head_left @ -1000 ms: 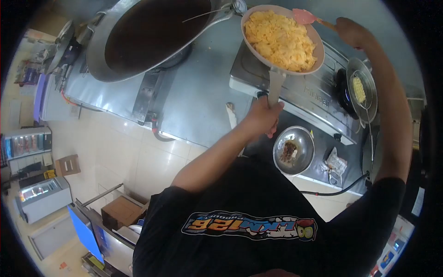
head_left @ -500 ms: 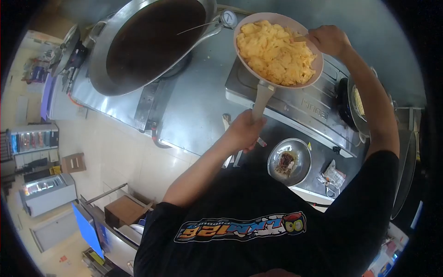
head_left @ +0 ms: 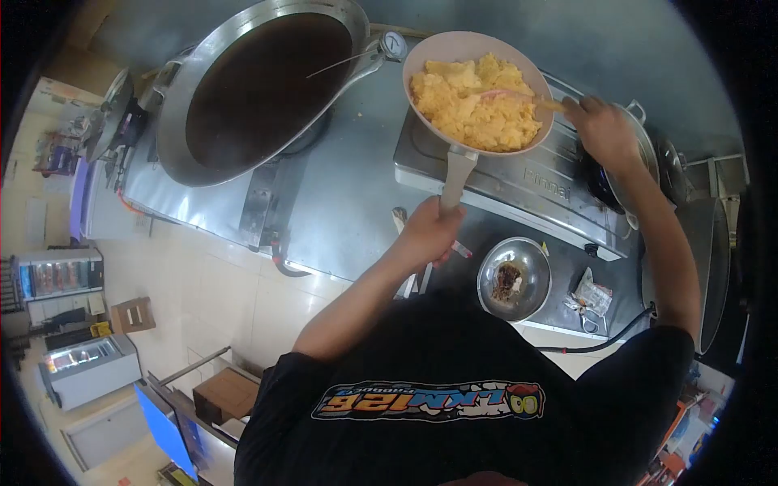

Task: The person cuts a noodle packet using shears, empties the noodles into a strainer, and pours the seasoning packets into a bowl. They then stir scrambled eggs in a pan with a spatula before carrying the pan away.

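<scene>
My left hand point(head_left: 431, 232) is wrapped around the pale handle of a pink frying pan point(head_left: 486, 47), which is over the left side of a gas stove point(head_left: 539, 174). A mound of lumpy yellow food that looks like scrambled egg point(head_left: 470, 117) fills much of the pan. From the right, my right hand point(head_left: 606, 134) grips the wooden handle of a spatula point(head_left: 548, 103). Its far end lies in the egg, partly hidden. Below the stove sits a steel bowl point(head_left: 531, 296) holding a dark and pale mixture, apart from both hands.
A large wok point(head_left: 174, 138) of dark liquid stands at the left, with a dial thermometer point(head_left: 394, 45) at its rim. Another pot point(head_left: 644, 146) is on the stove's right side. Scissors point(head_left: 590, 321) and a crumpled packet point(head_left: 593, 293) lie near the bowl.
My right hand has moved right and down, showing more of the spatula handle. The egg is heaped lower in the pan, baring its upper part. My left hand keeps its hold.
</scene>
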Demonstrator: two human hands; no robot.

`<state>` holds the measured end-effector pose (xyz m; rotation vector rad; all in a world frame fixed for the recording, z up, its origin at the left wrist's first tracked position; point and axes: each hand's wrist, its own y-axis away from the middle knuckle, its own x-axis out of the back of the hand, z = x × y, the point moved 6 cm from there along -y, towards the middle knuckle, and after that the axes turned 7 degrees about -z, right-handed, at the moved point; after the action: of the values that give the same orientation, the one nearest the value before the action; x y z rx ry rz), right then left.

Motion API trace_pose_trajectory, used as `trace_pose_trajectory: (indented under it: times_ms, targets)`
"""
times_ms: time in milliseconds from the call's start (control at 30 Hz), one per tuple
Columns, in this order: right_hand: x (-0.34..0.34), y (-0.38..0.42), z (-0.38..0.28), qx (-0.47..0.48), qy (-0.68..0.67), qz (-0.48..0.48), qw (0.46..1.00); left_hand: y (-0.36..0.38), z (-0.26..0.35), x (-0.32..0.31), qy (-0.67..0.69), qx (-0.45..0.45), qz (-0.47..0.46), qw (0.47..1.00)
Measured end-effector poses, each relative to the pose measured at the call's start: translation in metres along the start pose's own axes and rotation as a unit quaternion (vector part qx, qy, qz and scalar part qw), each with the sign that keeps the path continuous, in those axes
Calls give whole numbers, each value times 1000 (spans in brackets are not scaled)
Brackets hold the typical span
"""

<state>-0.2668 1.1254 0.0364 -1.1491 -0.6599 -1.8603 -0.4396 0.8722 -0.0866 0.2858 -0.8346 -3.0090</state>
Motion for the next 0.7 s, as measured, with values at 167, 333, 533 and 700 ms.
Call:
trace_pose_trajectory:
  times_ms: [167,333,533,700]
  targets:
    - [14,50,-40,25,-2,-14,1000,-1,-6,1,6,-9,3,1000]
    - [67,86,-73,-51,20,-103,993,-2,-6,2,18,-12,-2,1000]
    - [57,66,-91,-47,0,-159,986,-2,-6,1,27,-11,-3,1000]
    - [26,-22,-61,-75,5,-126,989,-7,-7,-3,15,-27,-6,1000]
